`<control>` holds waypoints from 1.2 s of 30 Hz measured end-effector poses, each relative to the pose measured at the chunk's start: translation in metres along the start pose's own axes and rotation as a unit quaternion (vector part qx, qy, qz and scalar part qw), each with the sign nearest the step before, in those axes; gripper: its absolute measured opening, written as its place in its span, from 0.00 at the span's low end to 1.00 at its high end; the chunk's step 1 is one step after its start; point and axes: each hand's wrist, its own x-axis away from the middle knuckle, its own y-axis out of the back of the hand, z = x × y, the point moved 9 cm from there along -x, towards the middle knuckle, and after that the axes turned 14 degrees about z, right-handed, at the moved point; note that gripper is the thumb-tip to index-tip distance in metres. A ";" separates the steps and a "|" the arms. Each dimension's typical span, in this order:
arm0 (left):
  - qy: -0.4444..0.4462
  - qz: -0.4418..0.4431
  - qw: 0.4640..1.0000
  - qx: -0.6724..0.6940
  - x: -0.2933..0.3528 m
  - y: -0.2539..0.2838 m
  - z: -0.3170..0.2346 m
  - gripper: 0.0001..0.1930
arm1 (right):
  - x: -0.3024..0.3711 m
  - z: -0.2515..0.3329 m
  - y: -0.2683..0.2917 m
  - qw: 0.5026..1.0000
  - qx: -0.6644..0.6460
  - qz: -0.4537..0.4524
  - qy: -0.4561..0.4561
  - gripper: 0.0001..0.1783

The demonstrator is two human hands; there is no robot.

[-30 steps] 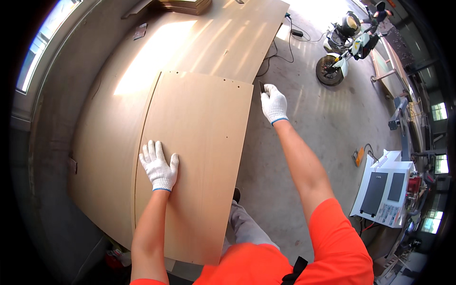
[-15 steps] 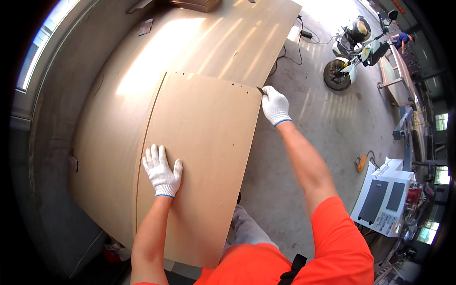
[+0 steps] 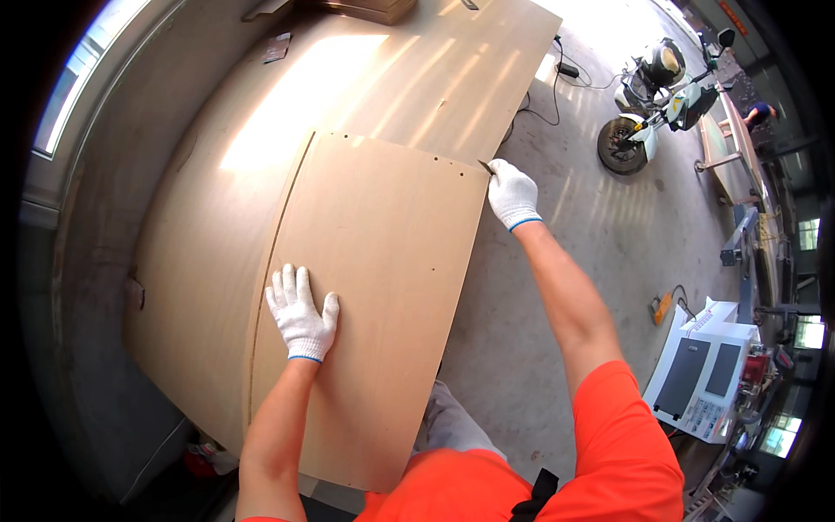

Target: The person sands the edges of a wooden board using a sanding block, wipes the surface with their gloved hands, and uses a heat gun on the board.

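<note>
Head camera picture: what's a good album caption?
Left hand flat on wooden panel, right hand holding thin dark tool near a corner.

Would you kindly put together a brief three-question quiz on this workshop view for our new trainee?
1. Multiple choice: what does the right grip hold?
A) a hammer
B) a thin dark tool
C) a roll of tape
2. True or false: the left grip hangs in the air, well away from the upper wood panel.
3. Short answer: what kind of vehicle stands on the grey floor?

Key:
1. B; it pokes out near the panel's far right corner.
2. False; it lies flat on the panel.
3. A motorcycle.
</note>
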 end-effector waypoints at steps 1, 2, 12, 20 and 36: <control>-0.001 -0.004 1.000 -0.004 0.001 0.001 0.001 0.37 | 0.002 0.006 -0.002 1.000 -0.005 0.013 0.019 0.09; -0.001 -0.008 1.000 -0.007 0.001 0.002 0.003 0.37 | 0.005 0.010 -0.003 0.999 -0.009 0.027 0.037 0.09; -0.009 -0.018 1.000 -0.012 -0.002 0.000 -0.004 0.37 | 0.041 0.024 0.007 0.998 -0.024 0.004 0.049 0.09; -0.004 -0.010 1.000 -0.025 -0.001 0.001 -0.001 0.36 | 0.256 0.147 0.015 0.989 -0.086 0.035 0.119 0.07; -0.012 -0.017 1.000 -0.017 0.000 -0.002 0.002 0.36 | -0.002 0.008 -0.008 0.996 0.061 0.057 -0.041 0.13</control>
